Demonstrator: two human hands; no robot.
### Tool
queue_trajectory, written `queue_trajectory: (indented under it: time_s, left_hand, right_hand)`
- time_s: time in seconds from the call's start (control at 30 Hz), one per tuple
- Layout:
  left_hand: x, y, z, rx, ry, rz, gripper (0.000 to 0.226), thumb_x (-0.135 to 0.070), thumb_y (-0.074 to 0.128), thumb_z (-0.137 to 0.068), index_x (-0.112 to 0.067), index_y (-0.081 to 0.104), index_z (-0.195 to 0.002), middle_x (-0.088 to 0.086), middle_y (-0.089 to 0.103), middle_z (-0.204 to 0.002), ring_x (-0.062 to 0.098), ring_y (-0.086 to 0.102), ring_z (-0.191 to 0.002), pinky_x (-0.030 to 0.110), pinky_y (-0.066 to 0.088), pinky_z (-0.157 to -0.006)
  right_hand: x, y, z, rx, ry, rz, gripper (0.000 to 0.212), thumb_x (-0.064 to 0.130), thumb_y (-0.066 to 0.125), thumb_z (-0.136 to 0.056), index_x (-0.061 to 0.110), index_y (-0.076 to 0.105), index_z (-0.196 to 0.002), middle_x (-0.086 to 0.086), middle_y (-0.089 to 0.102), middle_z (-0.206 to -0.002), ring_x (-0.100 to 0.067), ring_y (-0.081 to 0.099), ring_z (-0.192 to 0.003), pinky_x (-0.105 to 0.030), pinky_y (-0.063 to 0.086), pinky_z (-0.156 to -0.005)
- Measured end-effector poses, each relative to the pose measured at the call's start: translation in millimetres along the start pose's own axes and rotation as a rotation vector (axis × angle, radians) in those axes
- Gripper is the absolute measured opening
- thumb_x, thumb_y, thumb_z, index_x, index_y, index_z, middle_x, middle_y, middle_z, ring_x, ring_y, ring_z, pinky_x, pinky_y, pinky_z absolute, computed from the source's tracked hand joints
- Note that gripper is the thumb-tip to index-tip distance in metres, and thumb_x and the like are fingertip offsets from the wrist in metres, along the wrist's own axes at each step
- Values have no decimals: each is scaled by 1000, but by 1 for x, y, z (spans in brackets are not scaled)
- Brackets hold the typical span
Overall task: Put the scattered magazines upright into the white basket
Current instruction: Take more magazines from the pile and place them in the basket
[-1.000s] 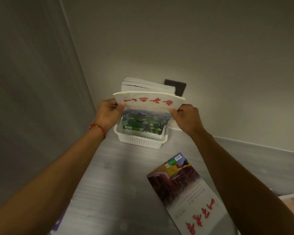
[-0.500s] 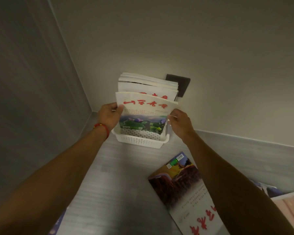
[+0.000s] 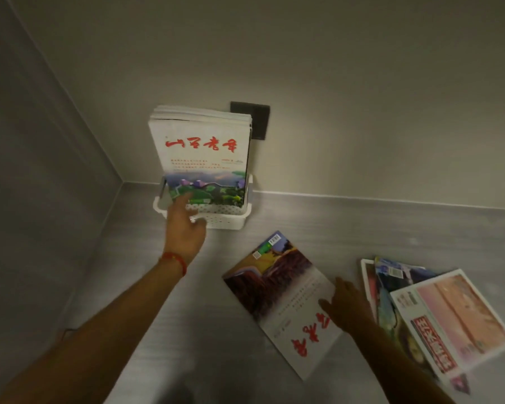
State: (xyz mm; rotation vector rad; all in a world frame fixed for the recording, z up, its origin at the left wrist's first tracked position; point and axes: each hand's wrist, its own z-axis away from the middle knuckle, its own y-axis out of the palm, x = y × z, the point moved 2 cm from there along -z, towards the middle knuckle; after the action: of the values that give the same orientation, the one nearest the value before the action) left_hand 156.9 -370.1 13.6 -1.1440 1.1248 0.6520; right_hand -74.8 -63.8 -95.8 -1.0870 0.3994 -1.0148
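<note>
Magazines upright in basket, one flat mid-frame.
I see left hand fingers straight at the white basket rim; right hand fingers flat on the flat magazine, which runs diagonally.

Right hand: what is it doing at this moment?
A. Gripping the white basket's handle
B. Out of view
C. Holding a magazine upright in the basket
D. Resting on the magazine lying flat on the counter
D: the right hand lies with its fingers on the flat magazine on the counter, away from the white basket.
</note>
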Motion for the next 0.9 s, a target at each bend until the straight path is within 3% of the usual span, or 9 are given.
queue_trajectory:
  time_s: [0.1,0.27,0.37,0.47,0.6,0.67,0.73,0.83,0.9]
  left_hand:
    - [27,32,78,153,-42,-173,64,8,62,-82,-22,49,-136,5,47,-138,21,60,-108,20,51,-78]
    - [29,54,160,287,91,-255,69,3,62,-83,-55,46,-117,-34,47,-118,2,54,-104,26,54,-89]
    - [20,59,180,347,150,-352,59,6,60,-82,-33,49,-126,-3,54,-131,20,54,-120,41,51,-103]
    - [-11,68,180,364,309,-387,56,8,59,-80,-16,57,-131,6,55,-139,25,52,-129,39,45,-110]
    - [-81,91,171,295,438,-395,51,-10,64,-84,-20,54,-133,7,50,-140,23,48,-128,28,40,-110]
    - [-111,102,165,307,616,-566,66,-31,67,-84,-24,42,-144,6,38,-151,25,33,-141,37,29,-116]
    - [-134,107,159,368,711,-762,85,-50,64,-81,-31,22,-152,5,33,-155,28,25,-146,52,20,-121]
    - [-154,102,149,393,701,-741,67,-43,59,-88,-43,24,-146,6,65,-124,29,61,-113,48,51,-99]
    - [-155,98,145,462,635,-555,46,-37,53,-96,-46,37,-138,1,72,-106,25,68,-94,39,58,-78]
  right_hand:
    - [-6,23,25,-119,-66,-5,71,49,70,-77,23,36,-133,-4,53,-128,-24,53,-116,-42,47,-96]
    - [-5,15,26,-142,52,29,72,46,71,-79,16,37,-135,-11,48,-128,-28,51,-117,-43,48,-99]
    - [-10,1,32,-125,-94,-133,37,35,60,-92,21,46,-123,-5,58,-113,-18,64,-95,-31,58,-75]
    - [-12,-35,49,-36,-322,-344,13,32,53,-98,25,53,-109,8,66,-86,-8,70,-78,-29,60,-69]
    - [-6,-129,71,-9,-601,-502,7,31,64,-92,32,70,-97,10,73,-80,-4,70,-69,-30,57,-65]
    - [-1,-176,86,161,-736,-677,11,37,75,-83,29,74,-90,6,76,-78,-11,72,-65,-33,57,-59]
    - [6,-220,94,33,-782,-566,12,42,70,-86,31,73,-88,9,76,-78,-11,73,-66,-28,58,-60]
    - [16,-264,101,-86,-901,-422,4,32,71,-88,31,73,-91,16,74,-74,-5,72,-67,-16,56,-58]
    - [25,-277,103,-142,-920,-388,7,33,74,-85,32,73,-92,19,73,-75,-2,71,-66,-13,54,-55]
